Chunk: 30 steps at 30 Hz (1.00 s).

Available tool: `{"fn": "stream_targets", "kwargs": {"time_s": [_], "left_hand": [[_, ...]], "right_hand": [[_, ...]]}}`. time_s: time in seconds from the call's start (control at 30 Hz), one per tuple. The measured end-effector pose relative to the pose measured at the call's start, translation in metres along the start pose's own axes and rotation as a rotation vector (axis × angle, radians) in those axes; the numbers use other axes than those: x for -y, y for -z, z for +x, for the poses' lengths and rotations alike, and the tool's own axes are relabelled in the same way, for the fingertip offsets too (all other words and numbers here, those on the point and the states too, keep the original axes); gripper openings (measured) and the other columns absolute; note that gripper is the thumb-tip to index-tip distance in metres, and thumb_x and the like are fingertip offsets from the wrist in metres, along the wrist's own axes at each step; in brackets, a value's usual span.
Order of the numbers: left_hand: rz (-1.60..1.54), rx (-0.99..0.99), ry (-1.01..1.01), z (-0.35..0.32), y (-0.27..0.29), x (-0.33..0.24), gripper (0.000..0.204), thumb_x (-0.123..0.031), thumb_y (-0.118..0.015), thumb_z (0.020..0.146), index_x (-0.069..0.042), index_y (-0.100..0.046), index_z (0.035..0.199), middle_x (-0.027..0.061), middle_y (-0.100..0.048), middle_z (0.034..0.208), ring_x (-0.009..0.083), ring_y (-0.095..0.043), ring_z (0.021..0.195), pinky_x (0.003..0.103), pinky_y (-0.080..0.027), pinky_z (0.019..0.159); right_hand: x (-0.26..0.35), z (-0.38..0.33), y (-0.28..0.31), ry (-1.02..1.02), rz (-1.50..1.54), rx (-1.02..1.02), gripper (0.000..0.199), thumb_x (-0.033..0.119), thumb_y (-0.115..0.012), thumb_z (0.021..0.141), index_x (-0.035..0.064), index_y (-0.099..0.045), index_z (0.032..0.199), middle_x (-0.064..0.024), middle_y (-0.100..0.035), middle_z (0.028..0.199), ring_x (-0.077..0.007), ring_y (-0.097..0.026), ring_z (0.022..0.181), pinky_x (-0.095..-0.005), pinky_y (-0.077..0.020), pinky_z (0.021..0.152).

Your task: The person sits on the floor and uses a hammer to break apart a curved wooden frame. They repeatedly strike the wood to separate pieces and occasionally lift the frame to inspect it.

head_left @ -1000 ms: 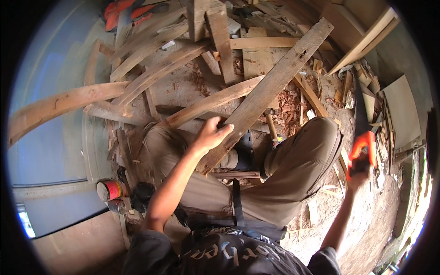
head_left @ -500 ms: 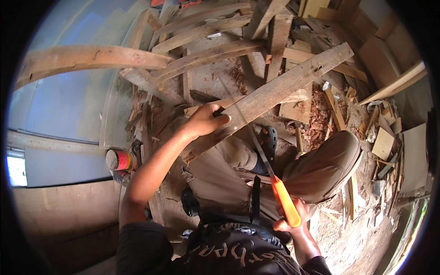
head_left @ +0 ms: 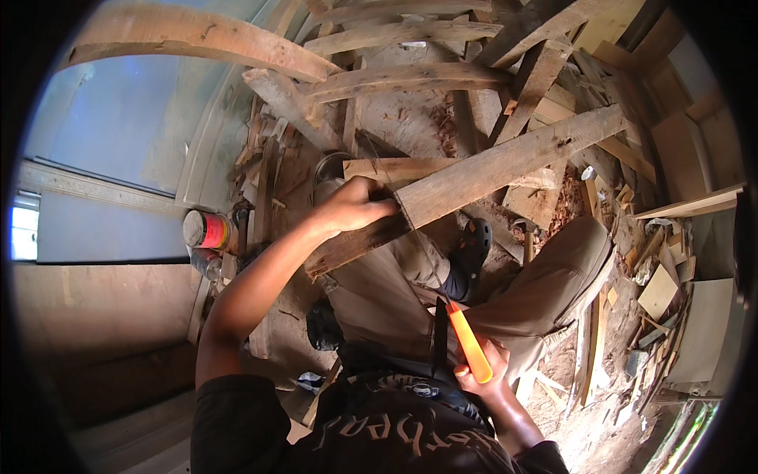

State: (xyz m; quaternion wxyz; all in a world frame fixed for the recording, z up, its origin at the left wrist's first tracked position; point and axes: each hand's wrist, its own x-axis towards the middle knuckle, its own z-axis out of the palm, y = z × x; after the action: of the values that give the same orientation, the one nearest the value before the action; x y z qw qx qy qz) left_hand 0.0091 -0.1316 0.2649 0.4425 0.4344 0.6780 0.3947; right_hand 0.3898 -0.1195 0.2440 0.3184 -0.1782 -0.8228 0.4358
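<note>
A long weathered wooden plank lies slantwise across my left leg, its far end up to the right. My left hand is closed over the plank's upper edge, left of a hand saw with an orange handle. My right hand grips that handle low in front of my body. The saw's thin blade crosses the plank just beside my left fingers, and its tip shows beyond the far edge. Darker wood marks the plank's face left of the blade.
Curved timber beams form a frame ahead. Left stands a tin with a red label near a blue-grey panel. Wood scraps litter the ground at right. My dark shoe sits beneath the plank.
The saw's handle has come closer to the plank, its blade still across the wood by my left hand. My left hand keeps its hold. The whole view has shifted a little.
</note>
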Motion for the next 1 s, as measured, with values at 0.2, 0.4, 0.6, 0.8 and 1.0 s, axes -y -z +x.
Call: {"fn": "stream_targets", "kwargs": {"time_s": [0.2,0.4,0.6,0.8,1.0], "left_hand": [[-0.117,-0.025,-0.019,-0.004,-0.002,-0.019,0.037,-0.018,-0.068,0.09,0.009,-0.065,0.116,0.0126,-0.071,0.11,0.0166,-0.063,0.099,0.031,-0.049,0.09],[-0.05,-0.042,0.012,-0.005,0.001,-0.017,0.038,-0.015,-0.067,0.091,0.007,-0.063,0.121,0.0122,-0.07,0.115,0.0179,-0.063,0.105,0.032,-0.049,0.093],[-0.108,-0.084,0.012,-0.014,0.0,0.002,0.041,-0.018,-0.069,0.089,0.005,-0.064,0.122,0.0137,-0.07,0.117,0.019,-0.064,0.105,0.033,-0.049,0.093],[-0.047,-0.094,0.027,-0.012,0.002,-0.005,0.04,-0.016,-0.068,0.086,0.006,-0.065,0.12,0.0141,-0.071,0.115,0.0203,-0.065,0.104,0.034,-0.049,0.094],[0.037,-0.091,-0.022,-0.01,0.009,-0.002,0.038,-0.023,-0.069,0.085,0.007,-0.069,0.108,0.0131,-0.073,0.1,0.0169,-0.066,0.09,0.034,-0.052,0.082]], "right_hand": [[0.007,0.012,0.006,-0.075,0.116,-0.01,0.042,0.038,-0.079,0.085,-0.0008,-0.067,0.096,-0.0075,-0.065,0.074,-0.0215,-0.065,0.059,-0.0327,-0.0524,0.058],[0.01,0.032,0.002,-0.047,0.082,0.066,0.032,0.03,-0.081,0.084,0.0021,-0.068,0.091,-0.0046,-0.065,0.072,-0.0212,-0.064,0.058,-0.0324,-0.052,0.057],[0.009,0.027,0.012,-0.003,0.0,0.09,0.026,0.025,-0.083,0.08,0.0052,-0.068,0.089,-0.0063,-0.066,0.072,-0.0242,-0.066,0.061,-0.0328,-0.053,0.059],[0.012,0.028,0.006,-0.027,-0.039,0.055,0.02,0.027,-0.071,0.084,0.0071,-0.065,0.083,-0.006,-0.061,0.069,-0.0254,-0.062,0.056,-0.0352,-0.0492,0.055],[0.024,0.031,0.009,-0.101,-0.026,0.025,0.022,0.027,-0.063,0.085,0.0059,-0.062,0.078,-0.0066,-0.056,0.067,-0.0278,-0.057,0.053,-0.0389,-0.0457,0.052]]}}
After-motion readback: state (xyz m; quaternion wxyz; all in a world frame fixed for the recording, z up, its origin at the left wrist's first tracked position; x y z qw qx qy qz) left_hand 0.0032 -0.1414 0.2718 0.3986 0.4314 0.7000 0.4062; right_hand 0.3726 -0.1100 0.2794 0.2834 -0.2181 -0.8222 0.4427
